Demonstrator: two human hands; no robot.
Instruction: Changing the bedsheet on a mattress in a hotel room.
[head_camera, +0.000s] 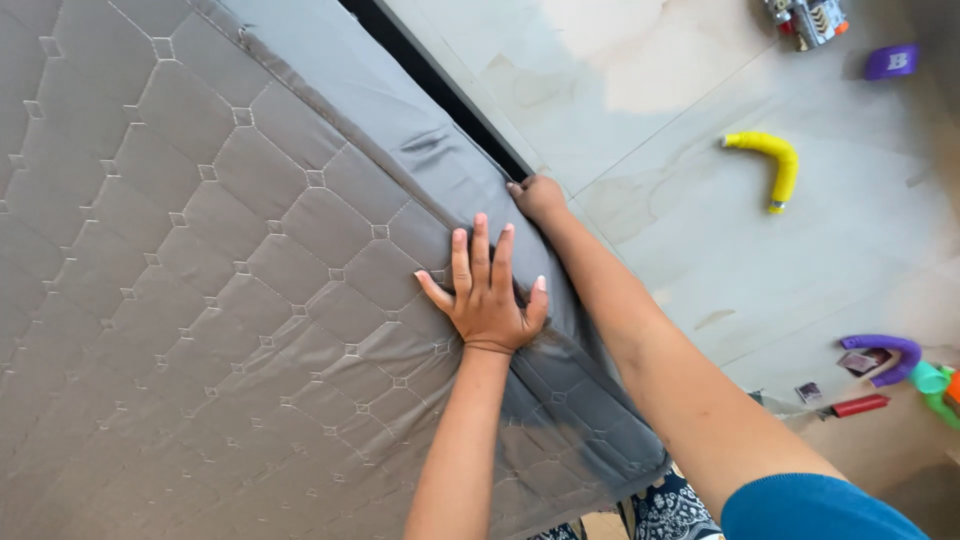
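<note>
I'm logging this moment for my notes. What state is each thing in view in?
Left hand: flat, fingers spread, pressing on the mattress top.
Right hand: curled over the mattress edge, fingertips hidden.
Grey quilted mattress: covered, fabric creased along its side.
Yellow bent tube: lying on the floor.
Purple curved tube: lying on the floor among small toys.

We saw two bare forearms ending in bare hands, left hand and right hand, with a blue sleeve covering the right upper arm.
</note>
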